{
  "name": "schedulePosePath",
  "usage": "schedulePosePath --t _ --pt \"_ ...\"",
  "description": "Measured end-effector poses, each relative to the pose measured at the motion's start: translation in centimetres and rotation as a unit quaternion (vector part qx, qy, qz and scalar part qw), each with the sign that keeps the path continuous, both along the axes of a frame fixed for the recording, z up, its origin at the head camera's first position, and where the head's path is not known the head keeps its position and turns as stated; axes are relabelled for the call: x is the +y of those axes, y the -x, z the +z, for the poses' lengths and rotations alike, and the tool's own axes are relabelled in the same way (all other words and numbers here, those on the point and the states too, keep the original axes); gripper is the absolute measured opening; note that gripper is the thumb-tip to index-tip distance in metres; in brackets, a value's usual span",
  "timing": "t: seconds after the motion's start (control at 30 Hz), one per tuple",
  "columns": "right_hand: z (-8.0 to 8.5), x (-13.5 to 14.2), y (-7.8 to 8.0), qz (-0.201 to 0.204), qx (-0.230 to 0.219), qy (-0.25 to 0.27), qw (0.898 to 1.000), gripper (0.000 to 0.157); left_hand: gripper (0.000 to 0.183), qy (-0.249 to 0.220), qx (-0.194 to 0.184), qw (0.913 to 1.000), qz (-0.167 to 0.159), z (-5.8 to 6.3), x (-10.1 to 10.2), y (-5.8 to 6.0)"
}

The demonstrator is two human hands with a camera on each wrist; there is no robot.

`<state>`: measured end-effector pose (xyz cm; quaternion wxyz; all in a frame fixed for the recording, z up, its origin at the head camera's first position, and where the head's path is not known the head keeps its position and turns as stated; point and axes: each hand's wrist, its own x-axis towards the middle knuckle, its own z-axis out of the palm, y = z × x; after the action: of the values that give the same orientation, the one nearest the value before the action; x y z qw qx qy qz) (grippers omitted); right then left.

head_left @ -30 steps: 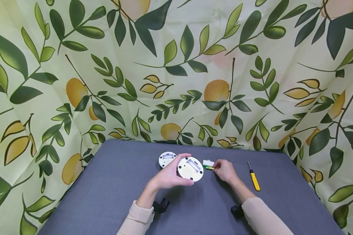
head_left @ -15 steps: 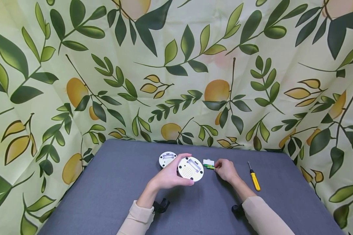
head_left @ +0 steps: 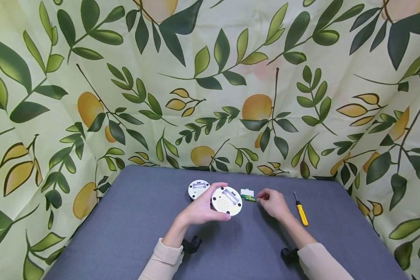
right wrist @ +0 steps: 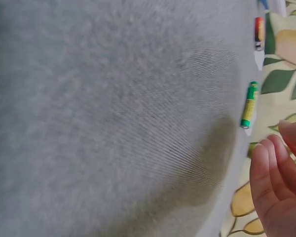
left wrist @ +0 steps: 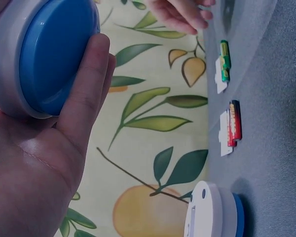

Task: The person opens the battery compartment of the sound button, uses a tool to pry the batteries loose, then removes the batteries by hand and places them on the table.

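My left hand (head_left: 201, 210) grips a round white device (head_left: 226, 201) by its rim, fingers and thumb on opposite sides. Its underside faces me, with an uncovered battery compartment that looks empty. The left wrist view shows the blue dome (left wrist: 59, 54) on its other face. To the right, green-and-yellow batteries (head_left: 250, 199) lie on the table in front of a small white cover (head_left: 247, 192). My right hand (head_left: 273, 204) hovers just right of them, fingers bent loosely and holding nothing; in the right wrist view its fingertips are apart from the green battery (right wrist: 249, 104).
A second white device (head_left: 197, 187) lies underside up behind my left hand. Red-and-black batteries (left wrist: 235, 123) lie beside another white cover (left wrist: 223, 133), hidden from the head view. A yellow-handled screwdriver (head_left: 302, 214) lies at the right of the grey table (head_left: 133, 225).
My right hand has let go of a green battery beside the white cover and drawn slightly right, away from it. My left hand and its device have stayed in place.
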<state>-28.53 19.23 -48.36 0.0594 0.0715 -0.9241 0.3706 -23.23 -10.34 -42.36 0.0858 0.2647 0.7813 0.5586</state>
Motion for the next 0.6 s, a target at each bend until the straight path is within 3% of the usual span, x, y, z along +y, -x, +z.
schedulePosePath --t 0.37,0.6 --pt "2.3 -0.1 -3.2 0.028 0.014 0.052 0.998 0.012 0.088 -0.006 -0.003 1.0 -0.004 -0.5 0.6 0.1" --pt "3.4 -1.6 -5.5 0.044 0.015 0.102 0.994 0.017 0.089 -0.008 -0.004 0.9999 0.011 -1.1 1.3 0.4"
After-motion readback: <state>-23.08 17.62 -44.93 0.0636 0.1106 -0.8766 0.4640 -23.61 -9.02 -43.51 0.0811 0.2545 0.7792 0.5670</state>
